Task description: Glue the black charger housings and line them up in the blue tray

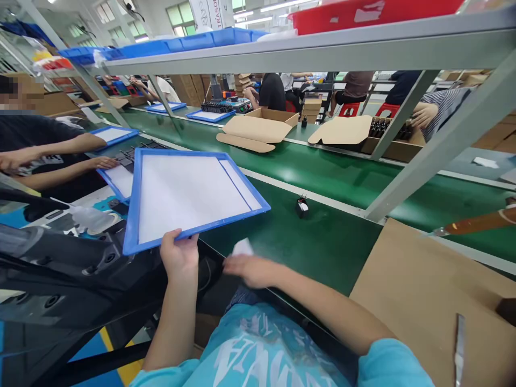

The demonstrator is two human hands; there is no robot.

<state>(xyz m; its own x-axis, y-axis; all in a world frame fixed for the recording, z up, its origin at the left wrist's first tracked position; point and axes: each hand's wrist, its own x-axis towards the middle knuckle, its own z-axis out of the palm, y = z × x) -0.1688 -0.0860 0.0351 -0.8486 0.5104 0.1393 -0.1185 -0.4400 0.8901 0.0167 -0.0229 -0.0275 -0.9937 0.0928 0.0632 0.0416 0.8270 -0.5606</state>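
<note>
My left hand (180,255) grips the near edge of a shallow blue tray (197,230) with a white lining, tilted and raised over the left end of the green work surface. The tray looks bare inside except for a thin blue strip near its right side. My right hand (253,270), slightly blurred, is closed at the bench's front edge, and a white piece of paper or cloth (242,247) sticks out beyond its fingers. A small black part with metal pins (302,206) and something white on it stands on the green surface to the right.
Brown cardboard (407,290) covers the right side, with a metal blade-like tool (459,349) on it. A brown-handled screwdriver-like tool (479,221) hangs above. A dark machine arm (60,269) stands at left. A co-worker's hand (102,163) touches another blue tray (116,180). A shelf post (435,140) slants down at right.
</note>
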